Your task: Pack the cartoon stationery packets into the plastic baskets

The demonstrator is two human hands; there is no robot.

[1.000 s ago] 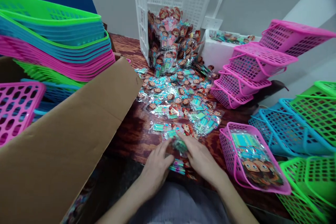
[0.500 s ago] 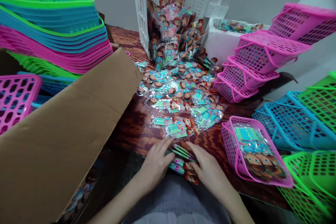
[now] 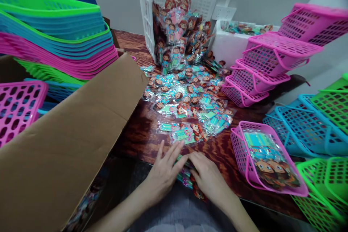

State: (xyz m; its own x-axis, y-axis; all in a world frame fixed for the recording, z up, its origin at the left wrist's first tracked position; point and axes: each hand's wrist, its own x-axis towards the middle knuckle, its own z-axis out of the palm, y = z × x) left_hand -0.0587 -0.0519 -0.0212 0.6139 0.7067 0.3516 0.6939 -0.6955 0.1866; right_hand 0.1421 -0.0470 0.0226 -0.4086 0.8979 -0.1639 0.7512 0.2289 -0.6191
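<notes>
Moved in over packets (image 3: 185, 180) left of packed pink basket (image 3: 302, 190), with fingers spread on left hand (image 3: 163, 171), curled on right hand (image 3: 210, 174), can't tell if gripping; likely squaring.

Left hand (image 3: 164, 169) spread against packets (image 3: 186, 180) in right hand (image 3: 208, 173), pink basket (image 3: 240, 155), cardboard box (image 3: 81, 137)

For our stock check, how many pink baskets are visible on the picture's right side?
5: four in the stepped stack beside the white box; one nearer, holding packets, right of the right hand. Others may be hidden.
</notes>
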